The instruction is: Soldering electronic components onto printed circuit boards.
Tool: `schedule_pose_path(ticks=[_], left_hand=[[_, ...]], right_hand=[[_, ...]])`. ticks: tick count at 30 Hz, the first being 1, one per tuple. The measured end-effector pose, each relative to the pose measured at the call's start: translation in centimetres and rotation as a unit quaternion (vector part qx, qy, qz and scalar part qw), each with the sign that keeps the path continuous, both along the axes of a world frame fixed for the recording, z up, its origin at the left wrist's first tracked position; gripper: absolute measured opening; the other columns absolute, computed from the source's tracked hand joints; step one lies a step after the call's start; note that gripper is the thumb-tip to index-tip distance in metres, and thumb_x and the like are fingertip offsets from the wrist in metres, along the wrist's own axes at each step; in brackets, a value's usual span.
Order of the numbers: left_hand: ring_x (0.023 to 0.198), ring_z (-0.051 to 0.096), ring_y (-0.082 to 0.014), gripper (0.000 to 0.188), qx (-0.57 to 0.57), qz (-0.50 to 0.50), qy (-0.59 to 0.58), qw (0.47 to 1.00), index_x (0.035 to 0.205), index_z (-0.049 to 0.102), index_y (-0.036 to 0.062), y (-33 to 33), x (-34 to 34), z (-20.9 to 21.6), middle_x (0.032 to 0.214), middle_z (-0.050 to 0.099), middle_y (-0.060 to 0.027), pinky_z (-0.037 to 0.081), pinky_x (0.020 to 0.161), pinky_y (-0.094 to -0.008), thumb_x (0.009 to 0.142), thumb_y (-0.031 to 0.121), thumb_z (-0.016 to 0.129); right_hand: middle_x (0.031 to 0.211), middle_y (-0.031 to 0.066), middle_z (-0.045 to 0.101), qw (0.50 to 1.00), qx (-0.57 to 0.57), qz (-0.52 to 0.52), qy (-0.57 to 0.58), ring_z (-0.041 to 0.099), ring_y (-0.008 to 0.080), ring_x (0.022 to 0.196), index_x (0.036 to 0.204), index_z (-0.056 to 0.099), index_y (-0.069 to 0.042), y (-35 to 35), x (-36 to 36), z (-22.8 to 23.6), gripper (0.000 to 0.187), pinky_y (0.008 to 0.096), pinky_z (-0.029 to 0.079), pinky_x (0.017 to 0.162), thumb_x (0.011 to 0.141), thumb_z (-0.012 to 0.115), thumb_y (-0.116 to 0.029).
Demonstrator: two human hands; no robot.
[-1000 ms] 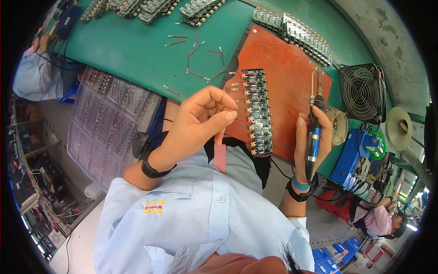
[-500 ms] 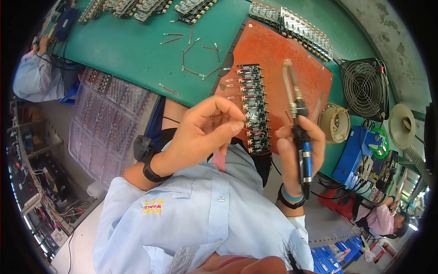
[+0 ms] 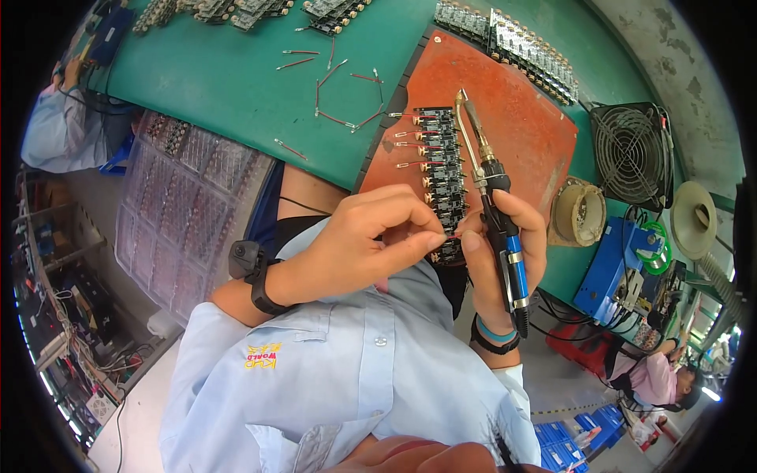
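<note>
My right hand (image 3: 509, 260) grips a soldering iron (image 3: 494, 177) with a blue and black handle and a thin metal tube along its front. The iron's tip points away from me over the red mat. My left hand (image 3: 371, 244) is closed in a pinch, its fingertips meeting my right thumb and finger at a short red wire (image 3: 453, 234). Below the fingertips stands a row of small black circuit boards (image 3: 441, 169) with brass-coloured round parts. Several red wires (image 3: 414, 144) stick out from the row's left side. My fingers hide part of its near end.
The red mat (image 3: 512, 102) lies on a green table (image 3: 213, 87) with loose red wires (image 3: 319, 98). More boards (image 3: 536, 55) stand at the back. To the right are a fan (image 3: 631, 150), a round tan pot (image 3: 579, 213) and a blue solder-spool unit (image 3: 615, 268). Compartment trays (image 3: 189, 213) stand left.
My right hand has moved left with the soldering iron, its tip swinging left over the mat. My left hand has shifted slightly right and nearer me, so the fingertips of both hands now meet.
</note>
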State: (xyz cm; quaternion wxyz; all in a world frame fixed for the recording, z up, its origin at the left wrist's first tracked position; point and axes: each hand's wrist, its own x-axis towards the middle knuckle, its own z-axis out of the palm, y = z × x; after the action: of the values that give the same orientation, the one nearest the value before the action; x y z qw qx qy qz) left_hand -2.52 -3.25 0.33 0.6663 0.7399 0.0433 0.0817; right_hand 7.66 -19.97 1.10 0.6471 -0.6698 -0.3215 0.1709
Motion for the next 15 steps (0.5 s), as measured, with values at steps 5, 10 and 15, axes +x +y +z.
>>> schedule_pose_path(ticks=[5, 10, 15], left_hand=[[0.069, 0.055, -0.0067, 0.005, 0.0, -0.001, -0.001, 1.0, 0.089, 0.063, -0.002, -0.68, -0.05, 0.17, 0.086, 0.058, -0.0047, 0.045, 0.058, -0.0213, 0.089, 0.003, 0.063], [0.068, 0.055, -0.0065, 0.006, -0.076, 0.012, 0.0, 0.997, 0.089, 0.06, -0.0017, -0.87, -0.2, -0.27, 0.087, 0.058, -0.0043, 0.045, 0.057, -0.0213, 0.091, 0.004, 0.061], [0.068, 0.055, -0.0061, 0.007, -0.126, 0.025, -0.013, 0.992, 0.092, 0.059, -0.0015, -0.88, -0.21, -0.36, 0.087, 0.058, -0.004, 0.044, 0.056, -0.0203, 0.093, 0.005, 0.059]], right_hand=[[0.085, 0.0096, 0.061, 1.0, 0.017, -0.013, 0.004, 0.059, 0.0145, 0.081, 0.124, 0.047, 0.003, 0.37, -0.41, -0.17, 0.043, 0.0267, 0.048, 0.074, 0.083, 0.061, 0.006], [0.087, 0.01, 0.061, 0.999, 0.024, -0.024, -0.035, 0.06, 0.0144, 0.082, 0.124, 0.047, 0.003, 0.47, -0.55, -0.37, 0.044, 0.027, 0.049, 0.076, 0.083, 0.062, 0.006], [0.09, 0.0105, 0.061, 0.999, 0.024, -0.018, -0.035, 0.06, 0.0137, 0.082, 0.125, 0.047, 0.003, 0.52, -0.63, -0.26, 0.044, 0.0261, 0.049, 0.075, 0.084, 0.063, 0.006]])
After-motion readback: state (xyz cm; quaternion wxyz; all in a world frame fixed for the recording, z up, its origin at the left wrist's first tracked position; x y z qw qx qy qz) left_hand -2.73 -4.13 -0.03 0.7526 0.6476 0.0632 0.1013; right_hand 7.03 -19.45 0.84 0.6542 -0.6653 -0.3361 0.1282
